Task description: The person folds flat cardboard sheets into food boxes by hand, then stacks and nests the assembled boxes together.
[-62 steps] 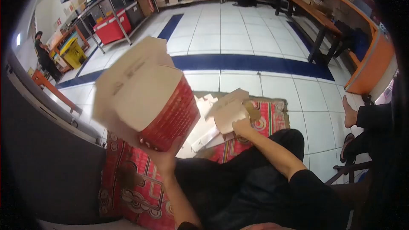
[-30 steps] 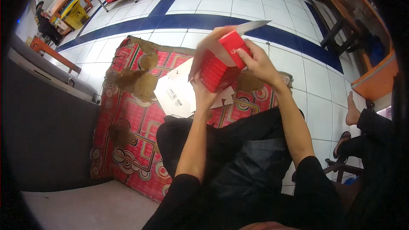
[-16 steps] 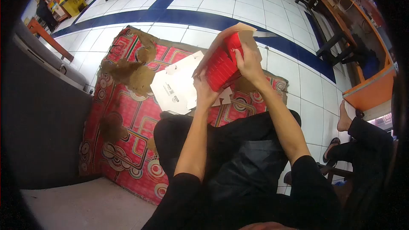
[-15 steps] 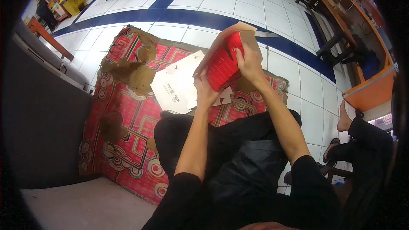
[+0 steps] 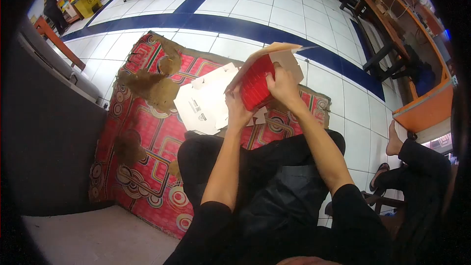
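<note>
A red carton (image 5: pixel 256 81) with pale brown inner flaps is held up in front of me, tilted, over the patterned mat. My left hand (image 5: pixel 238 109) grips its lower left edge, thumb on the red side. At its right side, my right hand (image 5: pixel 284 86) is closed on the carton's edge and flap, with the thumb against the red face. White flat cardboard pieces (image 5: pixel 203 99), one with a small printed mark, lie on the mat just left of and below the carton. The carton hides part of them.
The worn red mat (image 5: pixel 152 142) lies on white tiles. A dark cabinet (image 5: pixel 54 132) stands at the left, a yellow bin (image 5: pixel 87 1) far left near a standing person (image 5: pixel 53 7). At the right are an orange shelf unit (image 5: pixel 427 103) and a seated person's bare foot (image 5: pixel 394 140).
From one second ago, the carton's red end flap no longer stands out at the top right; my right hand has moved slightly left and down. Earlier, my hands were apart on separate cartons.
</note>
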`<state>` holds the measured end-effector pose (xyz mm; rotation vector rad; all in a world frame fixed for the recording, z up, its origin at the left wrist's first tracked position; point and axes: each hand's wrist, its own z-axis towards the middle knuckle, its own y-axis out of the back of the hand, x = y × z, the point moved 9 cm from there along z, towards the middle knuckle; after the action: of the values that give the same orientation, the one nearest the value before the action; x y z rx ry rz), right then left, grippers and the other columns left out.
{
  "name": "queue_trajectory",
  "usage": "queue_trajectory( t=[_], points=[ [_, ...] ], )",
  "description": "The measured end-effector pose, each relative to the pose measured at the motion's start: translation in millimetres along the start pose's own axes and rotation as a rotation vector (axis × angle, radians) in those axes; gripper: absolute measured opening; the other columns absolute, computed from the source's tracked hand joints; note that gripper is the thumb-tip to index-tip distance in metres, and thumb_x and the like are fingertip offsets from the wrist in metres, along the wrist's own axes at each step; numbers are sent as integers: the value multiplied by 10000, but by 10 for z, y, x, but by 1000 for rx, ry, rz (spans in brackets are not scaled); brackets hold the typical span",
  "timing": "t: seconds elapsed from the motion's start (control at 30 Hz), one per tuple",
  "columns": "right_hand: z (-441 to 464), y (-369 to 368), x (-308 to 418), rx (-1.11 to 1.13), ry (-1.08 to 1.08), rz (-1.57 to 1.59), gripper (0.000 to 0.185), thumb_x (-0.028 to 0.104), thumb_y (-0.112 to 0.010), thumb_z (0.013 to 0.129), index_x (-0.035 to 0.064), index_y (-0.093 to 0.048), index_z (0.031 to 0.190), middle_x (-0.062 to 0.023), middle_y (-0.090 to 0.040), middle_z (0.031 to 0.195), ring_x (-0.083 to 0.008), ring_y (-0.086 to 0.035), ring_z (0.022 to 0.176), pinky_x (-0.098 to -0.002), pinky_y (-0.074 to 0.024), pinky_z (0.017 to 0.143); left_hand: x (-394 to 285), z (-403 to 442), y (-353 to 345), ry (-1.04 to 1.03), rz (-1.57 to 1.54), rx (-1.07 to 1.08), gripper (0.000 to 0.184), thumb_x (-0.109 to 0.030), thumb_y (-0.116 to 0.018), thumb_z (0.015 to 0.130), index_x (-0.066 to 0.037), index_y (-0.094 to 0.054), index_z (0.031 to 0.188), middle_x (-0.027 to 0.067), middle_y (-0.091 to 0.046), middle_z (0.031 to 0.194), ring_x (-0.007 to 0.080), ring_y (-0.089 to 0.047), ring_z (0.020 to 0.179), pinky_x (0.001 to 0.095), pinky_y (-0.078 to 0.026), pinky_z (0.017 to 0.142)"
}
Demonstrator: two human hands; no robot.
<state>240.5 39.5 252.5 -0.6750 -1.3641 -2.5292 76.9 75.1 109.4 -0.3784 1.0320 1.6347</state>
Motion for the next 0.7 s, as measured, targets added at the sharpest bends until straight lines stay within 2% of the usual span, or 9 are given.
queue_trajectory(
  t=[0.07, 0.1, 0.17, 0.3, 0.37, 0.5, 0.57, 0.63, 0.7],
  points=[
    [2, -144, -117, 173, -93, 14, 358, 192, -625, 981, -72, -637, 1223, -356, -714, 971, -543, -700, 975, -601, -544, 896, -57, 11, 0, -63, 20, -6, 1180, -464, -1040, 637, 19, -382, 1490, 340, -459, 1396, 509, -501, 1269, 614, -458, 1062],
    [22, -128, -117, 169, -93, 14, 358, 192, -625, 981, -72, -637, 1223, -356, -714, 971, -543, -700, 975, -601, -544, 896, -88, 15, 11, -67, 19, -6, 1180, -464, -1040, 637, 19, -382, 1490, 340, -459, 1396, 509, -501, 1269, 614, -458, 1062],
    [6, -211, -78, 323, -12, -94, 374, 222, -594, 991, -71, -644, 1218, -370, -715, 1020, -541, -702, 980, -592, -551, 905, -107, -10, 54, -3, -76, -46, 1133, -248, -1008, 611, -82, -391, 1546, 285, -524, 1396, 506, -505, 1266, 621, -419, 1070],
    [-5, -237, -249, 380, -60, -155, 438, 252, -623, 967, -41, -670, 1289, -322, -741, 1103, -514, -714, 1019, -586, -565, 932, -99, -2, 0, -86, -18, -16, 1101, -244, -1004, 628, -70, -389, 1524, 293, -521, 1375, 512, -507, 1258, 624, -422, 1058],
    [-25, -309, -326, 470, 1, 100, 443, 280, -648, 960, -15, -680, 1289, -307, -734, 1184, -493, -704, 1100, -555, -564, 975, -120, -36, 33, -114, -24, -36, 1079, -259, -1001, 655, -68, -387, 1521, 302, -522, 1368, 516, -508, 1250, 628, -422, 1054],
    [77, 187, -558, 209, -179, 184, 451, 294, -654, 983, 20, -661, 1341, -291, -726, 1238, -466, -694, 1163, -547, -558, 987, -160, -39, 83, -31, -74, -20, 1045, -298, -994, 681, -63, -398, 1507, 318, -520, 1382, 523, -505, 1261, 631, -420, 1060],
    [26, 469, -973, -326, -66, -296, 437, 309, -648, 1018, 62, -645, 1380, -288, -732, 1227, -454, -703, 1160, -553, -568, 956, -139, -5, 42, -179, -56, -83, 1040, -346, -995, 688, -59, -406, 1495, 326, -513, 1400, 527, -502, 1277, 623, -422, 1069],
    [35, 153, -1567, -309, -148, -323, 410, 228, -645, 1008, 16, -627, 1358, -296, -754, 1035, -467, -745, 966, -539, -579, 838, -295, 53, 96, -168, -42, -59, 1052, -366, -999, 678, -60, -407, 1492, 325, -502, 1412, 533, -501, 1284, 613, -426, 1085],
    [55, -13, -1803, -153, -391, -88, 386, 201, -639, 1016, 41, -639, 1368, -294, -742, 952, -482, -742, 914, -567, -571, 783, -245, 60, 51, -67, -27, 16, 1064, -343, -1007, 660, -61, -412, 1496, 309, -498, 1421, 528, -492, 1296, 611, -426, 1105]
  ],
)
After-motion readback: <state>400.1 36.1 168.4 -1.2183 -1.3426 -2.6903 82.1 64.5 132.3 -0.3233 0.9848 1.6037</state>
